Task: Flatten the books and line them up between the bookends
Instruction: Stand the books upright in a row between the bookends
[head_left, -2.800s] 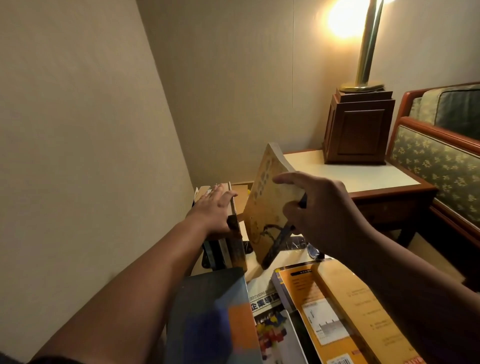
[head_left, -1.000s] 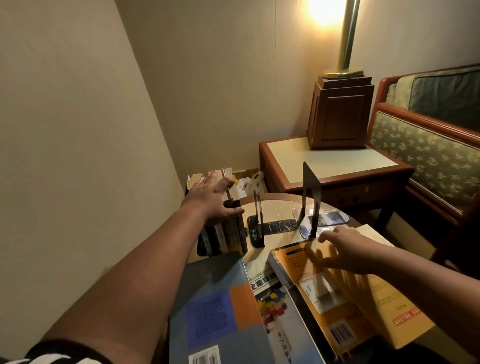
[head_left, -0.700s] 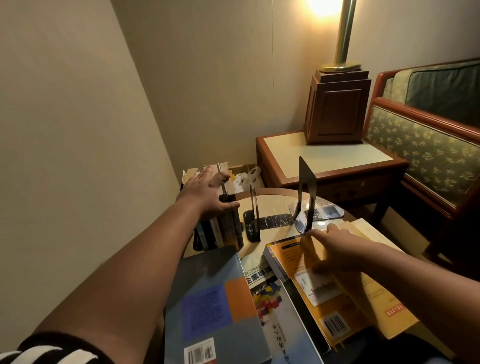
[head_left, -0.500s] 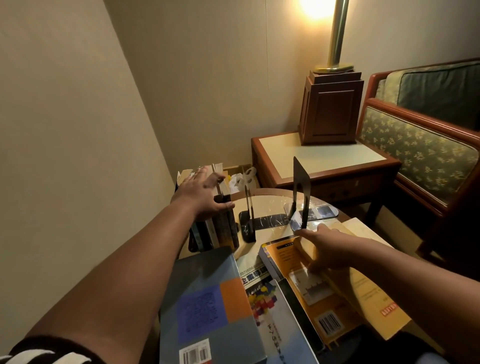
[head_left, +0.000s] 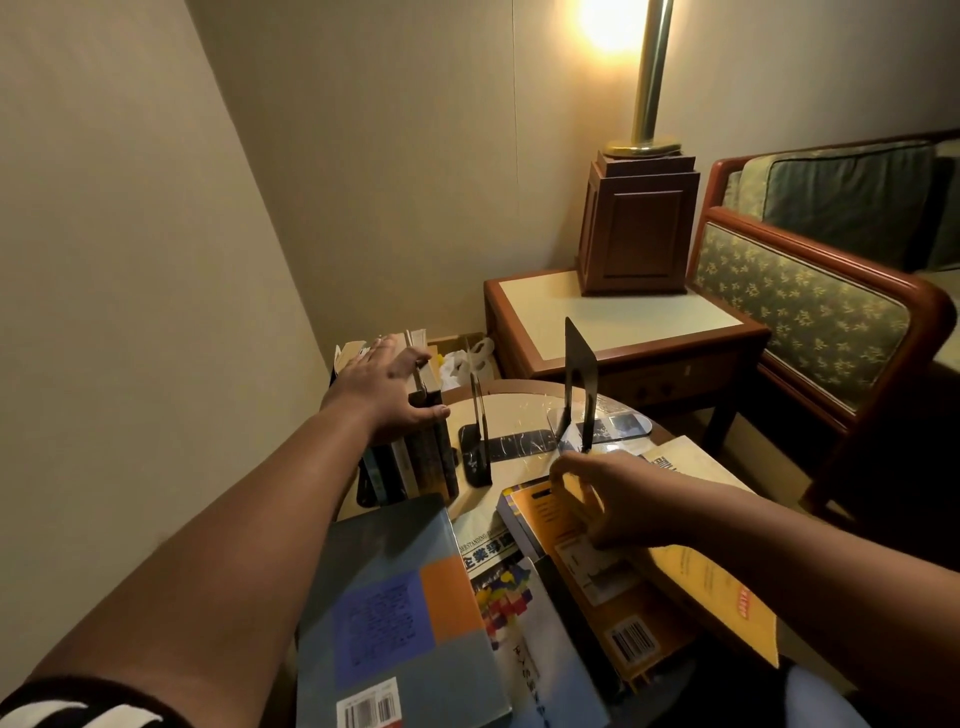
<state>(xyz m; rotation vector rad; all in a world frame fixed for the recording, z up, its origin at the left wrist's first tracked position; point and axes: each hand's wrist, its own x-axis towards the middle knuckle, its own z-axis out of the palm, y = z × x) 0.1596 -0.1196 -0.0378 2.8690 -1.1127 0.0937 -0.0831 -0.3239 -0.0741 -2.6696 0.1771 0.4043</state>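
Observation:
A short row of upright books stands at the left of the round table. My left hand lies on their tops with the fingers spread and the thumb against the rightmost spine. Just right of the row stands a black bookend, and a second black bookend stands further right. My right hand curls its fingers round the far edge of a yellow book. That book lies on an orange book. A grey-blue book and a white book lie flat nearer to me.
A wall runs close along the left. Behind the round table are a wooden side table with a lamp base and a white plastic bag. An upholstered armchair stands to the right.
My right hand no longer holds the tan book in the air. It has come down onto the yellow book and curled round its far edge. My left hand has stayed on the upright row.

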